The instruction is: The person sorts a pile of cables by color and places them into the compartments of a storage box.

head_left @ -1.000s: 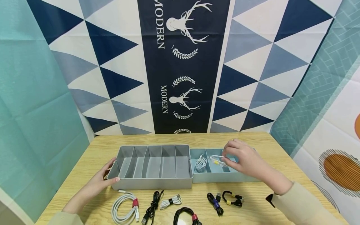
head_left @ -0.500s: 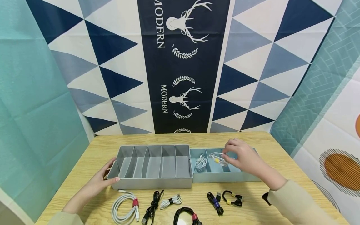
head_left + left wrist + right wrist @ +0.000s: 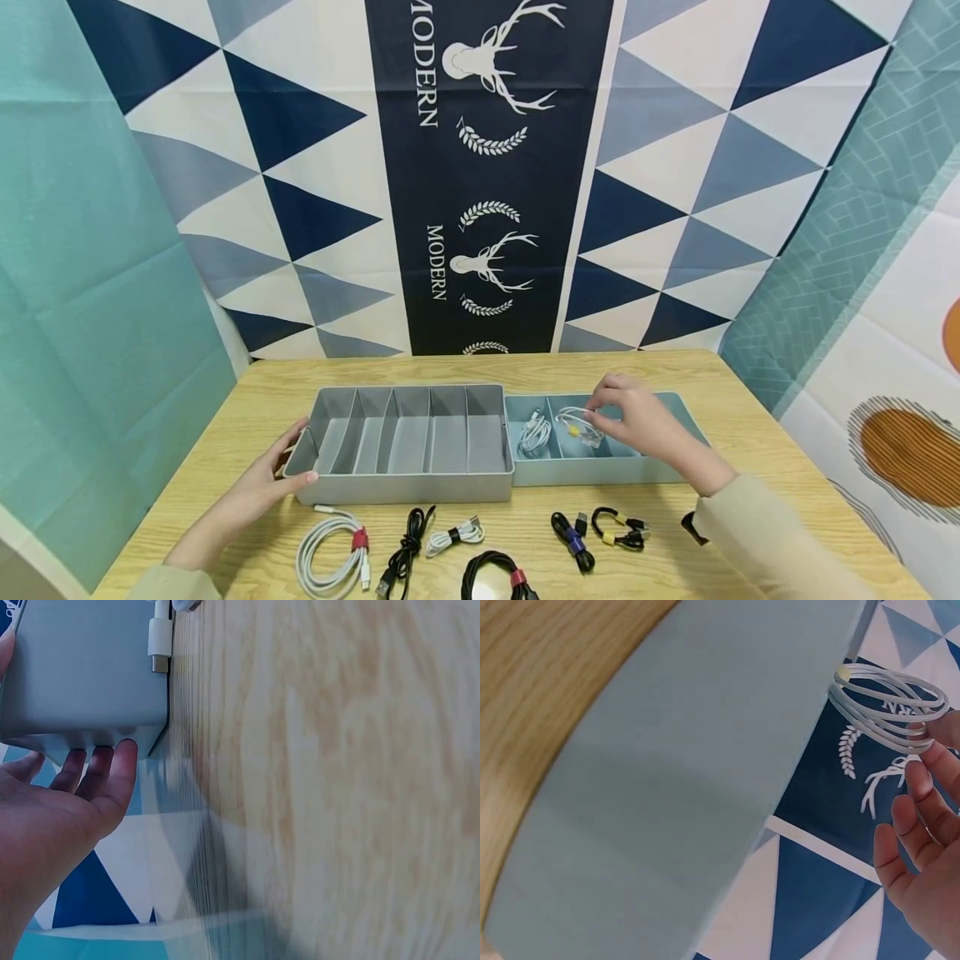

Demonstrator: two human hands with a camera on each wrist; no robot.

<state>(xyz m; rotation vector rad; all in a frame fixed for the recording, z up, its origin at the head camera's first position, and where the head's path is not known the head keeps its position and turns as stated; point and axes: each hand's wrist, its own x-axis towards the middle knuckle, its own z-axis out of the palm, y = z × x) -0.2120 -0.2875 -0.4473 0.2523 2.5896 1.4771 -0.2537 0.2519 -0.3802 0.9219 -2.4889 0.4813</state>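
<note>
My right hand (image 3: 633, 421) pinches a coiled white cable (image 3: 577, 422) with a yellow tie between thumb and fingertips. The loops hang over the second compartment from the left of the light blue divided box (image 3: 600, 473). In the right wrist view the cable (image 3: 885, 705) shows above that box's rim, the other fingers loosely bent. Another white coiled cable (image 3: 535, 433) lies in the leftmost compartment. My left hand (image 3: 262, 483) grips the left end of the grey divided box (image 3: 405, 488), thumb at the front rim, fingertips on the end wall (image 3: 82, 731).
In front of the boxes lie a white cable with a red tie (image 3: 330, 554), a black cable (image 3: 408, 546), a short white cable (image 3: 456, 536), a black cable with a red tie (image 3: 491, 567), a purple-tied cable (image 3: 572, 537) and a yellow-tied black cable (image 3: 618, 529).
My right hand has shifted slightly left over the blue box, and the cable's loops have turned and hang a bit lower. My left hand stays at the grey box.
</note>
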